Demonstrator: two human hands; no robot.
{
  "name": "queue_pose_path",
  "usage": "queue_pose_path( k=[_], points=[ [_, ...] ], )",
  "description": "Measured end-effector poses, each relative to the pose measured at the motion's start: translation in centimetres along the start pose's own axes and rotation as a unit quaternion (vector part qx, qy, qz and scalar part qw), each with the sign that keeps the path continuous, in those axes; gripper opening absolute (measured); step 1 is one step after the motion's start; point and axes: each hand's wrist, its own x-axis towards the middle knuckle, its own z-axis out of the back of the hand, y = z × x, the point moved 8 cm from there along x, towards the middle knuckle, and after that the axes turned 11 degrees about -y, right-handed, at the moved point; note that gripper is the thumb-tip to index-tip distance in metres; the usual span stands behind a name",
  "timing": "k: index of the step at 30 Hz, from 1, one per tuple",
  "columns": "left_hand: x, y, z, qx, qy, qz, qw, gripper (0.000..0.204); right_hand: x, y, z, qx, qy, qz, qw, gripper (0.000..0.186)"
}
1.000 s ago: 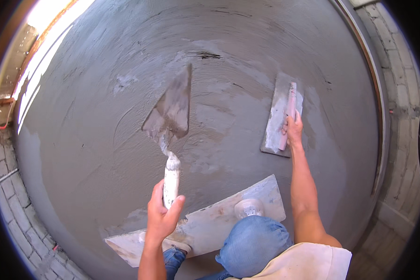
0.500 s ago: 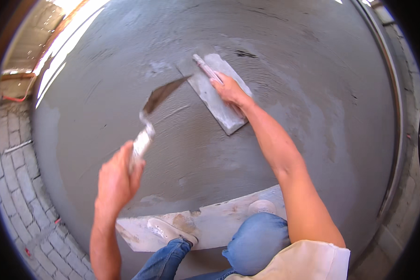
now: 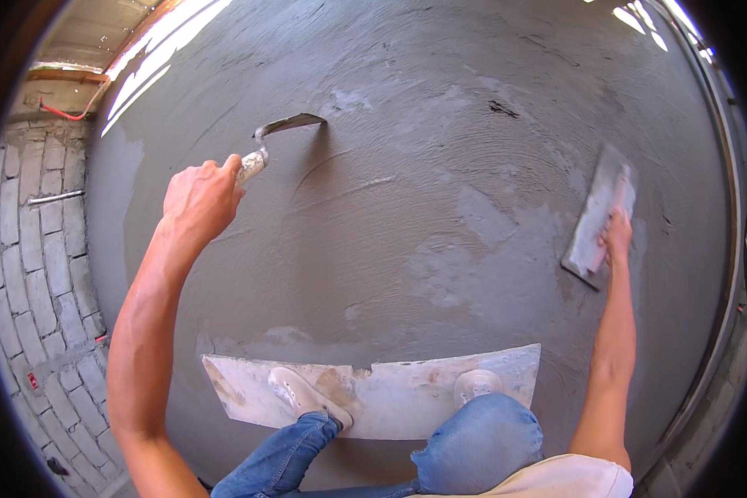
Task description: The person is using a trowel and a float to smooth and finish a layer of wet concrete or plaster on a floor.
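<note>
My left hand (image 3: 199, 199), at the upper left, grips the pale handle of a pointed trowel (image 3: 295, 122). Its thin metal blade is seen almost edge-on over the wet grey cement surface (image 3: 390, 274), casting a dark shadow; whether it touches is unclear. Out to the right, my right hand (image 3: 616, 232) holds the pink handle of a rectangular float (image 3: 590, 227), which lies on the cement, slightly blurred. At the bottom a long, stained pale board (image 3: 415, 389) bears my shoe (image 3: 303, 390) and bent knee in jeans (image 3: 477, 436).
Pale bricks (image 3: 33, 274) line the left side, with a metal rod (image 3: 54, 196). A red hose (image 3: 66, 114) hangs below a wooden beam (image 3: 66, 75) at upper left. A dark edge strip (image 3: 718, 207) curves along the right.
My left hand has risen and moved left, turning the trowel nearly edge-on. The float swept inward to the upper middle, then back out further right. The view has shifted slightly.
</note>
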Motion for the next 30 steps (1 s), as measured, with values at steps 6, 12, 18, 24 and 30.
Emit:
queue_pose_path(
  k=[6,12,18,24,30],
  points=[
    [1.2,-0.3,1.5,0.023,-0.008,-0.002,1.000,0.030,-0.8,-0.8,2.7,0.115,-0.049,-0.055,0.991,0.021],
    [2.1,-0.9,1.7,0.051,-0.001,-0.047,0.998,0.032,-1.0,1.3,-2.6,0.146,-0.008,-0.055,0.988,0.022],
    [2.5,-2.6,1.1,0.085,-0.013,-0.067,0.994,0.033,-5.8,7.0,-13.5,0.065,0.075,0.009,0.995,0.025],
    [3.3,-4.3,2.4,0.087,-0.042,-0.104,0.990,0.035,-15.6,12.9,-26.4,-0.065,0.213,0.230,0.947,0.039],
    [4.1,-4.1,3.5,0.079,-0.013,-0.085,0.993,0.031,-15.8,13.3,-29.0,-0.179,0.256,0.326,0.892,0.041]
  ],
)
